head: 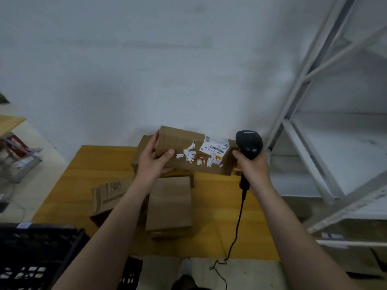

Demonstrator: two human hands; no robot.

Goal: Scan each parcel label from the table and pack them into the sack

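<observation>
A long brown cardboard parcel [194, 151] was held above the yellow wooden table [211, 197], its end gripped by the left hand [155, 158]; a black handheld scanner [249, 147], seemingly near its label [215, 146], was clasped in the right hand [253, 164].

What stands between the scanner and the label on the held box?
Nothing visible. The scanner, in the right hand, is just right of the label; the left hand grips the box at its left end, clear of it.
</observation>
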